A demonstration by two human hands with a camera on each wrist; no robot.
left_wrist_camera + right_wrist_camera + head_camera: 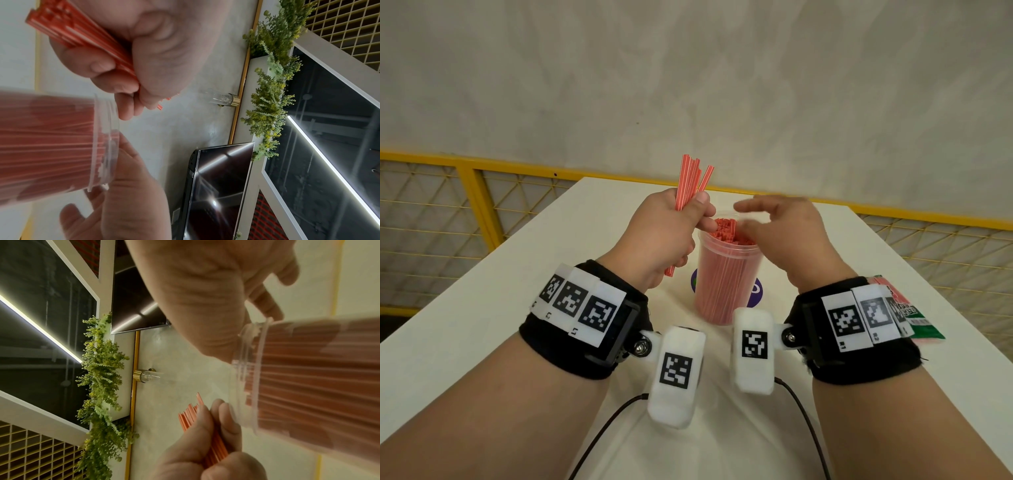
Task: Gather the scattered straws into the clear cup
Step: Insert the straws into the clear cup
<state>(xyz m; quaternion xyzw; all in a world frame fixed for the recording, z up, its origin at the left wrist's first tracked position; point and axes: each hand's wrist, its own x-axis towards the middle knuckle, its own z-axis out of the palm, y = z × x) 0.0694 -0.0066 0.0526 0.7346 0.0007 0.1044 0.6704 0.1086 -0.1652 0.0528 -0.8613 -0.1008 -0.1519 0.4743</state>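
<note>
A clear cup [726,274] packed with red straws stands upright on the white table [482,308]. My left hand [664,236] grips a bundle of red straws [690,180] upright, just left of the cup's rim. In the left wrist view the same bundle [82,37] passes through my curled fingers [107,65], beside the cup [61,146]. My right hand [784,226] hovers over the cup's right rim with fingers spread and relaxed, holding nothing. The right wrist view shows the cup [308,386] and the left hand's straws [191,417].
A purple round disc [755,293] lies under or behind the cup. A green and red packet [914,315] lies at the table's right edge, partly hidden by my right wrist. A yellow mesh railing [448,212] runs behind the table. Cables trail near me.
</note>
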